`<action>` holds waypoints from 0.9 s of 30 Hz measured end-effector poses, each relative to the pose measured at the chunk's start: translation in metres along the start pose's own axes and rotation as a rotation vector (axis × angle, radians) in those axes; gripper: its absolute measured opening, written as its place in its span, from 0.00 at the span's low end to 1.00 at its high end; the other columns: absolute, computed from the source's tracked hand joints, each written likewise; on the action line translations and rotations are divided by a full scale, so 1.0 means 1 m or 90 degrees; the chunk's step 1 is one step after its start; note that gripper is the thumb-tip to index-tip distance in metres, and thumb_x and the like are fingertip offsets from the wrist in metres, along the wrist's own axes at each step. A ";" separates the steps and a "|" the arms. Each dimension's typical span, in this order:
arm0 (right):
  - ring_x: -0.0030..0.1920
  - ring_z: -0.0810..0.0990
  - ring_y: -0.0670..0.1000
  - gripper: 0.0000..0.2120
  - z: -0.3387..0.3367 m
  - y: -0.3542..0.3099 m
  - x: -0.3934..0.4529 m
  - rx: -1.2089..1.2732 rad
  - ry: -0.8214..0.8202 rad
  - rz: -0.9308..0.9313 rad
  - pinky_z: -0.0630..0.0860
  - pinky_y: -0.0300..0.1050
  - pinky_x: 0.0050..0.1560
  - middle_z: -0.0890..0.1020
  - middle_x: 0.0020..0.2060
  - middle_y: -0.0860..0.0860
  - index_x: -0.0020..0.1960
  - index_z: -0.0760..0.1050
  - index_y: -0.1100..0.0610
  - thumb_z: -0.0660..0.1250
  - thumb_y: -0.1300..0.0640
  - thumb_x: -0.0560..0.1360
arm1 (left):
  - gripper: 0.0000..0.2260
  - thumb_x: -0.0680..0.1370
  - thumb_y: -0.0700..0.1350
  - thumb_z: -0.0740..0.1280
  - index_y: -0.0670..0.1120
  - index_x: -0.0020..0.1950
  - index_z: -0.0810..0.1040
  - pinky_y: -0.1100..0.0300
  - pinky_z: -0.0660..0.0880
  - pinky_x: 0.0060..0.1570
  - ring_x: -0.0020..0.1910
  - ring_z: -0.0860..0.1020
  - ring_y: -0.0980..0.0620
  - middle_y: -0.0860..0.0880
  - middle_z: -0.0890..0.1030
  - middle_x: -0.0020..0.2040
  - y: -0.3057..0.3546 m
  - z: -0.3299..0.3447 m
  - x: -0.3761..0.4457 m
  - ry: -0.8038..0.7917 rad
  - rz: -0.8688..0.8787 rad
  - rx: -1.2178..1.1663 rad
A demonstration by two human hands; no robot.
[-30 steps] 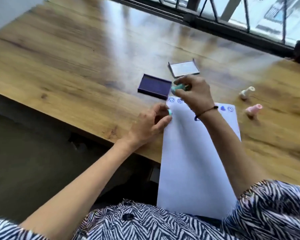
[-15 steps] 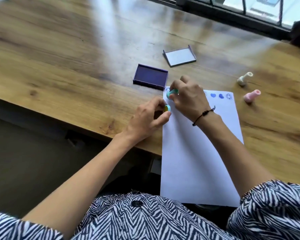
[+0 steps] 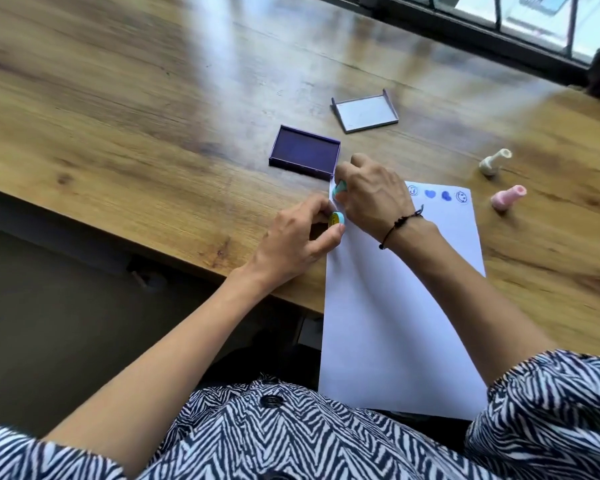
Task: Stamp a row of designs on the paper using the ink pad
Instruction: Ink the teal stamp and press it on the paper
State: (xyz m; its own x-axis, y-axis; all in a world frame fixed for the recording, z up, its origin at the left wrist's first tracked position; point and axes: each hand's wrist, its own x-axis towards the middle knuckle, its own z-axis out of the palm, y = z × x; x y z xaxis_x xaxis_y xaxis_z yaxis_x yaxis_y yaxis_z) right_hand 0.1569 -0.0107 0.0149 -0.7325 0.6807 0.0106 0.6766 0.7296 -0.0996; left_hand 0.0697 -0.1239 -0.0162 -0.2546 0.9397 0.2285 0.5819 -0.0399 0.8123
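Observation:
A white sheet of paper (image 3: pixel 395 306) lies on the wooden table (image 3: pixel 153 133) and hangs over its near edge. Blue stamped designs (image 3: pixel 437 195) run along its far edge. My right hand (image 3: pixel 371 195) grips a teal stamp (image 3: pixel 338 189) at the paper's far left corner. My left hand (image 3: pixel 298 237) holds a small teal and yellow cap (image 3: pixel 336 219) at the paper's left edge. The open purple ink pad (image 3: pixel 305 151) sits just beyond the hands.
The ink pad's lid (image 3: pixel 364 113) lies upturned further back. A white stamp (image 3: pixel 494 162) and a pink stamp (image 3: pixel 508 197) lie on their sides right of the paper. A window frame (image 3: pixel 499 36) runs along the table's far side.
My right hand has come down with the teal stamp from beside the ink pad to the paper's far left corner. The left hand has stayed put with the cap.

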 end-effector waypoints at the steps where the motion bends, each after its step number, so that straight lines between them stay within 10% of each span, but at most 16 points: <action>1: 0.44 0.76 0.65 0.08 0.000 -0.001 0.001 0.005 -0.006 -0.003 0.66 0.49 0.37 0.75 0.47 0.61 0.50 0.73 0.63 0.60 0.62 0.72 | 0.15 0.71 0.49 0.63 0.40 0.51 0.75 0.54 0.74 0.45 0.45 0.81 0.46 0.42 0.83 0.46 0.000 0.000 -0.001 0.002 -0.003 0.000; 16: 0.44 0.76 0.62 0.07 -0.005 0.004 0.015 0.057 -0.049 -0.040 0.64 0.46 0.35 0.78 0.46 0.58 0.44 0.74 0.60 0.64 0.62 0.66 | 0.14 0.72 0.47 0.64 0.39 0.51 0.75 0.59 0.74 0.44 0.43 0.81 0.46 0.41 0.83 0.45 -0.002 0.001 0.004 0.014 -0.019 -0.001; 23: 0.46 0.78 0.60 0.08 0.000 0.008 0.011 0.141 -0.062 0.008 0.69 0.44 0.39 0.81 0.43 0.57 0.46 0.77 0.58 0.64 0.63 0.68 | 0.14 0.72 0.48 0.64 0.40 0.51 0.75 0.45 0.77 0.48 0.46 0.81 0.44 0.40 0.84 0.46 -0.003 0.003 -0.002 -0.004 -0.059 -0.020; 27: 0.22 0.75 0.45 0.05 -0.021 0.039 -0.001 0.480 0.011 0.157 0.70 0.34 0.24 0.76 0.26 0.51 0.43 0.78 0.60 0.71 0.62 0.68 | 0.13 0.71 0.49 0.65 0.41 0.50 0.76 0.46 0.77 0.48 0.46 0.82 0.45 0.41 0.84 0.46 0.002 0.003 0.001 0.001 -0.058 -0.017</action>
State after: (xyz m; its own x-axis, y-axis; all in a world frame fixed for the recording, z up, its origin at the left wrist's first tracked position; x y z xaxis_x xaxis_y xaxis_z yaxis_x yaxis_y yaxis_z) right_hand 0.1857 0.0185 0.0315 -0.5625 0.8224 -0.0855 0.5813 0.3198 -0.7482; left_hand 0.0727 -0.1223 -0.0158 -0.3062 0.9394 0.1542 0.5353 0.0359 0.8439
